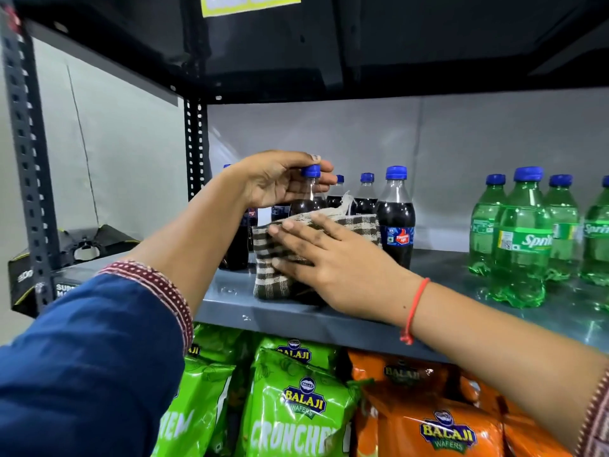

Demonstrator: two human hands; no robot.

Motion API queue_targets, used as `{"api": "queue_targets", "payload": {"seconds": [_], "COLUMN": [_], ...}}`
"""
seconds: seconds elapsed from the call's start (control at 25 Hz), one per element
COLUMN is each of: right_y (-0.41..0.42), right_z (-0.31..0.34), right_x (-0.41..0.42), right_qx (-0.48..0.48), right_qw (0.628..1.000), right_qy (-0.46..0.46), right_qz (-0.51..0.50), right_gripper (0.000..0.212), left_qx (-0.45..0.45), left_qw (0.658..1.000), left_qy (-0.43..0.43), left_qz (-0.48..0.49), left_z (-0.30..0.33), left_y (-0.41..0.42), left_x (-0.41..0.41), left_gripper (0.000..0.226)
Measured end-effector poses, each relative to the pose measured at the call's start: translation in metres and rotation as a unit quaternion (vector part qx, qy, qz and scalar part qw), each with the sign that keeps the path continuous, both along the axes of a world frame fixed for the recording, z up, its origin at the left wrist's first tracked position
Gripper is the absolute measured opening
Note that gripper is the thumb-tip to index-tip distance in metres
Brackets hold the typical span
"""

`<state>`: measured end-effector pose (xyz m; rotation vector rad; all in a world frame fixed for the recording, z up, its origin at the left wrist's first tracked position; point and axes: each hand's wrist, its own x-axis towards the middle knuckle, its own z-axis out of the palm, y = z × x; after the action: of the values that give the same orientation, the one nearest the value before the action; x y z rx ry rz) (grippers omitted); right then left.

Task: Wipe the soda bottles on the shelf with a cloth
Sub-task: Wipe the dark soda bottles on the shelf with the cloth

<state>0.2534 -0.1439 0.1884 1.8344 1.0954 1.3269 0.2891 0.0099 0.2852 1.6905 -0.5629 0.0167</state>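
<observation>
blue sleeve nearest; bottle is gripped still by left hand, cloth is pressed on it by flat right hand.

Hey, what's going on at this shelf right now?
A person is wiping a cola bottle at the front of a grey metal shelf. Their left hand grips the bottle at its neck, just under the blue cap. Their right hand presses a checked cloth flat against the bottle's body. Other cola bottles stand behind and beside it, green Sprite bottles stand further right, and wafer bags sit on the level below.
</observation>
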Motion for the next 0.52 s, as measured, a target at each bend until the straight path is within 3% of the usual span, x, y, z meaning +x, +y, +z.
{"api": "queue_targets", "payload": {"seconds": [0.16, 0.36, 0.52], "right_y": [0.004, -0.001, -0.008], "right_z": [0.005, 0.011, 0.009], "right_x": [0.008, 0.011, 0.013], "right_qx": [-0.019, -0.029, -0.095], "right_qw": [0.997, 0.998, 0.993], "right_qy": [-0.058, -0.045, -0.061], "right_qz": [0.037, 0.043, 0.046], "right_gripper": [0.04, 0.047, 0.048], "left_qx": [-0.005, -0.015, -0.014], "left_qw": [1.0, 1.0, 1.0], "left_qy": [0.003, 0.014, 0.013], "left_qz": [0.001, 0.003, 0.003], "left_z": [0.0, 0.0, 0.0], "left_y": [-0.001, -0.001, -0.002], "left_x": [-0.001, 0.0, 0.0], "left_gripper": [0.026, 0.023, 0.025]}}
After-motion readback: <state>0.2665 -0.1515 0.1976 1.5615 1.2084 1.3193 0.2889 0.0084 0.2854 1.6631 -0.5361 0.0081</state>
